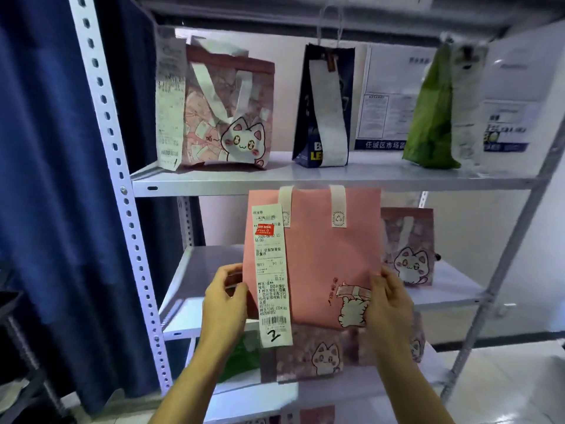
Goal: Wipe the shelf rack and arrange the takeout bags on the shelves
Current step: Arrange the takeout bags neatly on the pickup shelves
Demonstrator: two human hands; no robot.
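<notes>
a: nearest the camera, the left hand (224,296) and right hand (386,301) each pinch a lower side edge of the pink bag (324,258), thumbs on the front, fingers wrapped behind.

b: where is it, then?

a: held in the air before the front edge of the middle shelf (195,301), not set down. its base hangs level with that edge, its handles reach the upper shelf (336,182).

b: how would it handle?

a: it looks like soft, light fabric that keeps a flat front. the side edges low down seem the sure hold; the handles would let it swing. the receipt (272,273) hangs loose and could tear, so fingers are best kept off it.

b: which way does it point?

a: long axis upright, handles up, printed face and receipt toward the person.

b: further in?

a: a cat bag (408,246) at the back right of the middle shelf. on the upper shelf, another cat bag (227,108) left, a dark bag (324,105) centre, a green bag (434,114) right.
</notes>
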